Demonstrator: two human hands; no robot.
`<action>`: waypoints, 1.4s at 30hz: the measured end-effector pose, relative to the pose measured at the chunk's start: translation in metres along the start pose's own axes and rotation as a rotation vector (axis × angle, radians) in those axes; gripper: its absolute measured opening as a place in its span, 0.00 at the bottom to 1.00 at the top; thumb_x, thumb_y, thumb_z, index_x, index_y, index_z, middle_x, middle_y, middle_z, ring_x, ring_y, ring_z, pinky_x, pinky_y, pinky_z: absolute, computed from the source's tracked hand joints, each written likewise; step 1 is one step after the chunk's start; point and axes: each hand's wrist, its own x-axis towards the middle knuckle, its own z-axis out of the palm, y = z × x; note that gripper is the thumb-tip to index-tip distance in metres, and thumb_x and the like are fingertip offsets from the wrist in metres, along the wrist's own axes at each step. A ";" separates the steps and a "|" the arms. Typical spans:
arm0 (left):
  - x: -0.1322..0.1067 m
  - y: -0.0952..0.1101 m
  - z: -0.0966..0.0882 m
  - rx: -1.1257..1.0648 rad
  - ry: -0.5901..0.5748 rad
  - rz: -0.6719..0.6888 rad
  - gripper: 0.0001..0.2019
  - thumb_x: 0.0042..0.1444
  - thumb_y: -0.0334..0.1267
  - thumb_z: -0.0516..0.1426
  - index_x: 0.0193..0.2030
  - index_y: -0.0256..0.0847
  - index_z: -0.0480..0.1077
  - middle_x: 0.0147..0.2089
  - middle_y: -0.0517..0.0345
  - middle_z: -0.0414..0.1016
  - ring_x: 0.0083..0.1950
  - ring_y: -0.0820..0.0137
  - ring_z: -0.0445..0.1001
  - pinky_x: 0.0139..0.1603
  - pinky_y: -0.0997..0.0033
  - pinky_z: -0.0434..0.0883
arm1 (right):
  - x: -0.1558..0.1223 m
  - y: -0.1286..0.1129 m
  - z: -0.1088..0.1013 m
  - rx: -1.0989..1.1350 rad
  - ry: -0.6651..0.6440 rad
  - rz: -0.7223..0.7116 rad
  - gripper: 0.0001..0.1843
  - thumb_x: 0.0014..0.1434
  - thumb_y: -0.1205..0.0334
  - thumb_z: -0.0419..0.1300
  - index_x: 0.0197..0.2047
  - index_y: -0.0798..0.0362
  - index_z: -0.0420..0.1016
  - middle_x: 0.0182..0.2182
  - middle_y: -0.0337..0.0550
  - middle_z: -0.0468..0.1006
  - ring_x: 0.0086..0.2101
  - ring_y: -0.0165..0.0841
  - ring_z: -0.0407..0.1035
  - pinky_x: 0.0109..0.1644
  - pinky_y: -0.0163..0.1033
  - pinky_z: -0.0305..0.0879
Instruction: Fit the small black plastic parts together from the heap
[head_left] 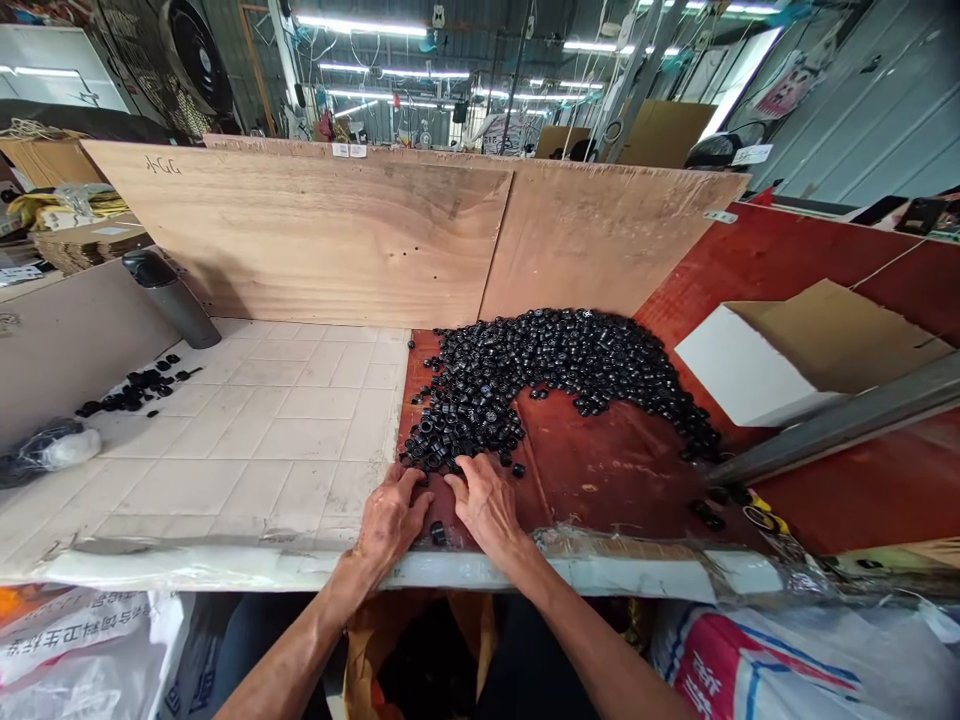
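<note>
A big heap of small black ring-shaped parts (555,375) lies on the dark red board (600,470), curving from the middle to the right. My left hand (390,520) and my right hand (487,510) rest side by side at the near end of the heap, fingertips touching the closest parts. The fingers of both hands are curled down onto the board among the parts; what they pinch is too small to make out. One loose black part (438,535) sits between the two wrists.
A tiled white surface (262,430) lies to the left, with a small cluster of black parts (139,390), a dark cylinder flask (171,298) and a plastic bag (49,450). Plywood walls (315,235) stand behind. An open cardboard box (795,350) and a metal bar (832,425) are at right.
</note>
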 end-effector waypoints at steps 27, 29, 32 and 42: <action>-0.029 0.000 -0.014 -0.570 -0.157 -0.142 0.12 0.56 0.32 0.61 0.48 0.43 0.71 0.37 0.62 0.78 0.34 0.72 0.78 0.38 0.72 0.76 | -0.039 -0.032 -0.011 1.102 -0.112 0.426 0.13 0.53 0.54 0.70 0.38 0.52 0.77 0.36 0.45 0.83 0.35 0.39 0.79 0.41 0.42 0.76; -0.027 0.001 -0.013 -0.652 -0.173 -0.139 0.13 0.56 0.33 0.62 0.48 0.43 0.69 0.40 0.60 0.80 0.40 0.69 0.81 0.44 0.70 0.78 | -0.033 -0.032 -0.007 1.107 -0.090 0.399 0.11 0.52 0.56 0.71 0.35 0.52 0.78 0.38 0.47 0.85 0.38 0.39 0.80 0.45 0.42 0.76; -0.026 0.003 -0.012 -0.787 -0.169 -0.155 0.12 0.56 0.33 0.63 0.46 0.43 0.68 0.43 0.58 0.80 0.45 0.67 0.83 0.50 0.66 0.79 | -0.030 -0.031 -0.005 1.154 -0.082 0.364 0.09 0.53 0.56 0.70 0.32 0.51 0.77 0.42 0.48 0.85 0.41 0.40 0.80 0.47 0.42 0.77; -0.033 -0.001 -0.011 -0.826 -0.150 -0.183 0.10 0.61 0.38 0.64 0.48 0.42 0.72 0.44 0.57 0.82 0.40 0.70 0.81 0.45 0.70 0.78 | -0.037 -0.029 -0.004 1.137 -0.093 0.373 0.15 0.54 0.57 0.71 0.45 0.50 0.81 0.41 0.44 0.85 0.40 0.39 0.80 0.49 0.43 0.79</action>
